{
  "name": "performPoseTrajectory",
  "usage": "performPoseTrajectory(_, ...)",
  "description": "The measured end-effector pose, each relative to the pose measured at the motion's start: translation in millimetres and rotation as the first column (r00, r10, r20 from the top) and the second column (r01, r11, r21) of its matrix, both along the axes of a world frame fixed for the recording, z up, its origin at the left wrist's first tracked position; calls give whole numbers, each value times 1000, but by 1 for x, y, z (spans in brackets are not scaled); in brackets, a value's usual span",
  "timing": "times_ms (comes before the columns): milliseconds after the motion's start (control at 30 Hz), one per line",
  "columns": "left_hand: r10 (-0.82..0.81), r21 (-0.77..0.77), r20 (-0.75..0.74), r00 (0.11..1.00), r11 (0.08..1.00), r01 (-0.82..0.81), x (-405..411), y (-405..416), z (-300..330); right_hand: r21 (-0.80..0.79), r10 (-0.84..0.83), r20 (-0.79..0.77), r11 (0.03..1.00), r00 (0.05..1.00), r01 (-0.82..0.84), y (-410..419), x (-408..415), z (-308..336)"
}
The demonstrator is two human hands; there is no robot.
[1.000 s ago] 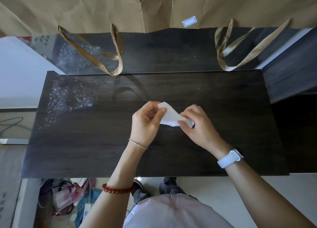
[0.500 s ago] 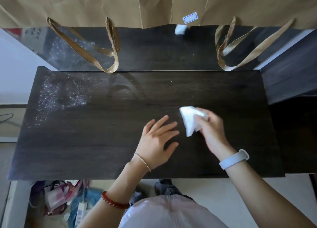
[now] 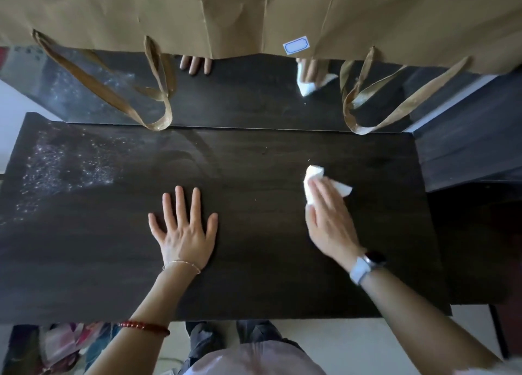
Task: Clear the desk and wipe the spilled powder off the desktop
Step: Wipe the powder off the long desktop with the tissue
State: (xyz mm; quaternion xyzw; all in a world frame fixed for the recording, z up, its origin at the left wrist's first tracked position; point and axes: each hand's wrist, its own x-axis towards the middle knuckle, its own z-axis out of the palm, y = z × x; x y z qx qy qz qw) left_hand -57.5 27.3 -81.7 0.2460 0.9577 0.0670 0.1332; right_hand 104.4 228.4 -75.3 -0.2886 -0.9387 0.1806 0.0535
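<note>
Table: dark wood-grain top, matt, wide rectangle filling the middle of the frame.
Powder: fine white glittering specks, scattered in a loose patch at the table's upper left.
Tissue: crumpled white paper, soft folds, right of centre on the table.
Right hand: fingers straight, pressing flat on the tissue; grip not curled. White watch strap on the wrist.
Left hand: palm flat on the table, fingers spread, holding nothing.
Paper bags: creased brown kraft, along the top edge, with flat ribbon handles hanging down.
</note>
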Motion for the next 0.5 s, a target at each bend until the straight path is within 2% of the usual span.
performPoseTrajectory(67,-4,-14,-14,1000,1000,4,0,1,-1,-39,-304,5,952,953,304,42,-38,4)
performPoseTrajectory(100,-2,-21,-12,1000,1000,2,0,1,-2,-69,-344,9,936,939,344,47,-55,6)
performPoseTrajectory(133,3,-28,-4,1000,1000,-3,0,1,-2,-87,-269,7,959,963,268,38,-67,8)
performPoseTrajectory(167,6,-25,0,1000,1000,-6,0,1,-1,-82,-83,1,993,997,83,18,-69,8)
performPoseTrajectory(200,9,-12,0,1000,1000,-9,-2,-1,0,-42,162,10,986,987,-162,-11,-64,7)
performPoseTrajectory(233,14,5,3,1000,1000,-14,-4,-2,2,-1,394,40,919,918,-394,-39,-50,6)
performPoseTrajectory(267,17,23,10,1000,1000,-17,-7,-5,4,21,538,91,841,838,-541,-56,-36,6)
performPoseTrajectory(300,11,42,12,1000,999,-11,-10,-9,5,37,596,115,797,795,-602,-55,-28,7)
performPoseTrajectory(333,-3,55,4,1000,998,3,-12,-12,6,70,587,107,801,803,-595,-41,-28,2)
performPoseTrajectory(367,-26,59,-7,1000,998,26,-13,-16,7,111,499,106,853,860,-509,-21,-36,-4)
performPoseTrajectory(433,-69,47,-22,997,996,70,-15,-19,7,131,166,107,975,980,-179,26,-67,-5)
performPoseTrajectory(467,-77,43,-26,997,996,78,-15,-19,6,117,18,90,993,996,-28,39,-86,-2)
performPoseTrajectory(500,-77,43,-27,997,996,78,-15,-19,7,100,-55,80,994,995,47,36,-102,-1)
